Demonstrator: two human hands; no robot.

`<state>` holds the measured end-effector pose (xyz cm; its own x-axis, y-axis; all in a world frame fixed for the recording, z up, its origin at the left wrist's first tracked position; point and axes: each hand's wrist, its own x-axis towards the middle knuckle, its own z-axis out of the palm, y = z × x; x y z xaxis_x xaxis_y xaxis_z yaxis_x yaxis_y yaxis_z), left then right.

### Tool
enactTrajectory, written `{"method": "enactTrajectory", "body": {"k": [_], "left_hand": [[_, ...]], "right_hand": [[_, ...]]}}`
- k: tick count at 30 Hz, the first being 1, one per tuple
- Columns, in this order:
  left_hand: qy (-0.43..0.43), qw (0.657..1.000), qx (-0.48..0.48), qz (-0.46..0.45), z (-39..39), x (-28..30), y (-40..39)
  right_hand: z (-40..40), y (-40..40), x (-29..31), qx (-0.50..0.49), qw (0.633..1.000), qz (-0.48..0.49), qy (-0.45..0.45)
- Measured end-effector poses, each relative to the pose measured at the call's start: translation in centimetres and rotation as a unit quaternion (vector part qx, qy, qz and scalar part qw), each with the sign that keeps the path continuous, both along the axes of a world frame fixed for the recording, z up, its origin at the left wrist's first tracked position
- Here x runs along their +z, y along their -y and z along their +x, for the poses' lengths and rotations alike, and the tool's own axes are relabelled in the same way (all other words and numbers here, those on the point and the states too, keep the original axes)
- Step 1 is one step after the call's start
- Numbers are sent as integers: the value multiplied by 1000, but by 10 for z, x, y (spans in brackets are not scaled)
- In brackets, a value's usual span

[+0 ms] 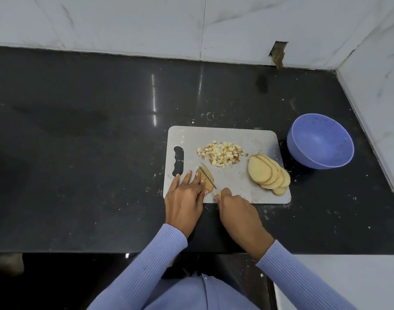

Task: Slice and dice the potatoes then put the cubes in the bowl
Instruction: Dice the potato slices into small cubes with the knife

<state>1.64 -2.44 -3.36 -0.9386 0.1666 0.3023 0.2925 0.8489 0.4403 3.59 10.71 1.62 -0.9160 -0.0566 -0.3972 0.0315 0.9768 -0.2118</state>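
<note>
My left hand [187, 193] presses straight fingers on the potato piece [206, 183] at the near-left of the cutting board [236, 186]. My right hand [233, 206] grips the knife [208, 177], its blade set into that piece with one slice [206, 170] leaning just beyond. Diced cubes [221, 154] are heaped mid-board; fanned slices [268, 175] lie at the board's right edge. The blue bowl [320, 142] sits on the dark tabletop [79, 153] just right of the board, with nothing between them.
</note>
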Motion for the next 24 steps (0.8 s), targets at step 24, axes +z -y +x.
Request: {"method": "enactTrajectory", "body": {"k": [24], "left_hand": [[31, 999, -27, 8, -3, -2, 7]], "right_hand": [[50, -32, 3, -36, 997, -2, 64]]}}
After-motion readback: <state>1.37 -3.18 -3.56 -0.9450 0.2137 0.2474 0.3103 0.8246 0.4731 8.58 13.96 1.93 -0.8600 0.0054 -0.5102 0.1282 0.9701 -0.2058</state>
